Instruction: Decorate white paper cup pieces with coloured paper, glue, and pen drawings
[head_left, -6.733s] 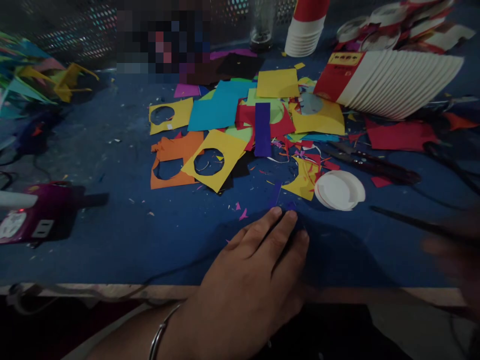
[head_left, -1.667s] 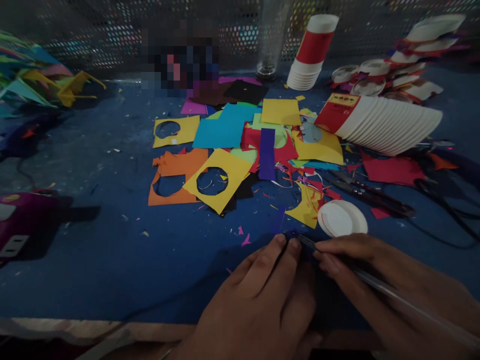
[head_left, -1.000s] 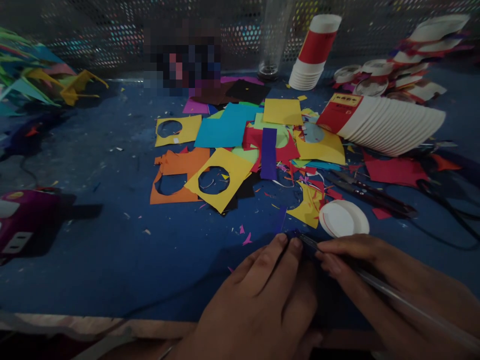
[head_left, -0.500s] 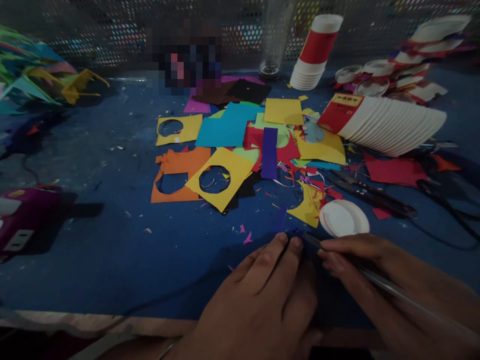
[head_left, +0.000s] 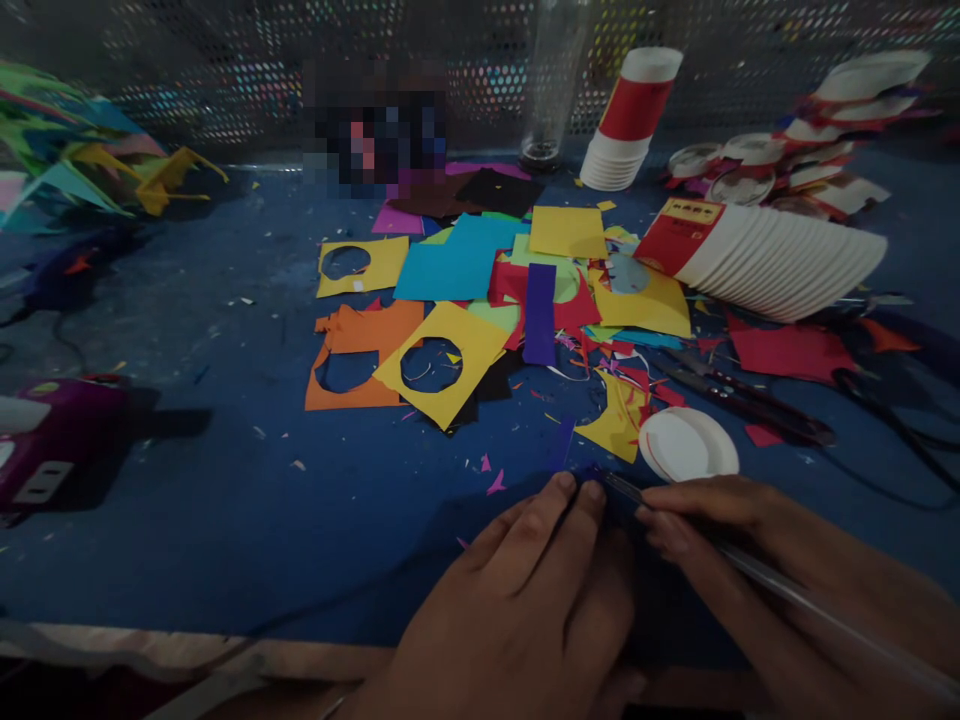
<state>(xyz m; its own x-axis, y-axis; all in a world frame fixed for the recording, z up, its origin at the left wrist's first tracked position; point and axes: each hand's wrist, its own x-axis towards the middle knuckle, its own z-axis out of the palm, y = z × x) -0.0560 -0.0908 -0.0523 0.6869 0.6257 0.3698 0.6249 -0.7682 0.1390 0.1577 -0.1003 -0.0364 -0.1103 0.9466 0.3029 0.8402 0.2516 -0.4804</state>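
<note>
My left hand [head_left: 525, 590] lies flat near the table's front edge, fingers stretched out and pressing down. Beyond its fingertips shows a purple paper strip [head_left: 562, 443], with a small purple bit [head_left: 592, 470] beside it; whatever else lies beneath the hand is hidden. On the right, my right hand [head_left: 757, 560] is closed around a slim pen [head_left: 780, 580] with a clear barrel. The pen's tip points left, just right of my left fingertips. A white paper disc [head_left: 694, 445] with a raised rim lies just beyond my right hand.
Cut paper sheets [head_left: 450, 272], some with round holes, cover the middle of the table. Behind stand stacked paper cups [head_left: 630, 120] and a glass [head_left: 541, 150]. More cups [head_left: 787, 250] lie at right near scissors-like pliers [head_left: 750, 400]. A purple corded device [head_left: 60, 430] sits left.
My right hand has come in from the right edge with the pen and stopped beside my left fingers. The pen's tip has since shifted slightly right. My left hand keeps its place.
</note>
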